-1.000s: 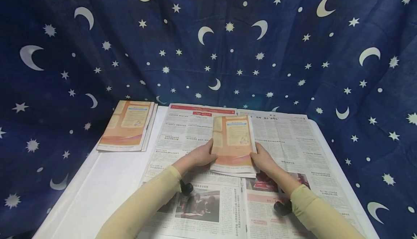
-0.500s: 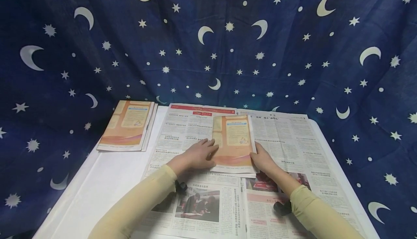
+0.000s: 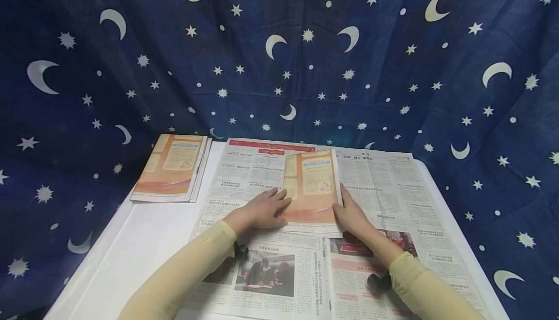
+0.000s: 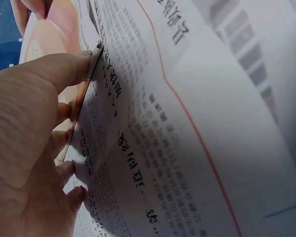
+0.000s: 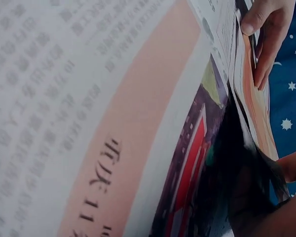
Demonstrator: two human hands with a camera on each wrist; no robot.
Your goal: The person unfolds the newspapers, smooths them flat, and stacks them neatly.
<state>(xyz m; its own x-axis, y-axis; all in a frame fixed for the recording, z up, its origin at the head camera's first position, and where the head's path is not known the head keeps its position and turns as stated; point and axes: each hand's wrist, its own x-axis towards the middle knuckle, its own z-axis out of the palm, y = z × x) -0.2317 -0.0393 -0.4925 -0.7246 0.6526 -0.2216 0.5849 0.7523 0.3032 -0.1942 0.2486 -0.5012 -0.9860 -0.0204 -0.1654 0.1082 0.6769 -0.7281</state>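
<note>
An orange booklet (image 3: 312,189) lies on the spread newspaper (image 3: 375,179), its right side tilted up a little. My right hand (image 3: 353,213) pinches that right edge, thumb on the cover and the other fingers reaching under it. In the right wrist view, the booklet's page edges (image 5: 254,98) fan slightly apart beside my fingers. My left hand (image 3: 263,208) rests along the left edge, fingers spread and lightly bent over the border of the cover. In the left wrist view, the left thumb (image 4: 64,69) presses the booklet's near corner.
A stack of matching orange booklets (image 3: 170,167) lies at the far left of the white table (image 3: 126,247). The newspaper covers the table's middle and right. Behind stands a dark blue curtain (image 3: 244,53) with moons and stars.
My left hand has loosened its grip on the left edge and come to rest over it. The right fingers have moved under the right edge, and the booklet's far right side has risen slightly.
</note>
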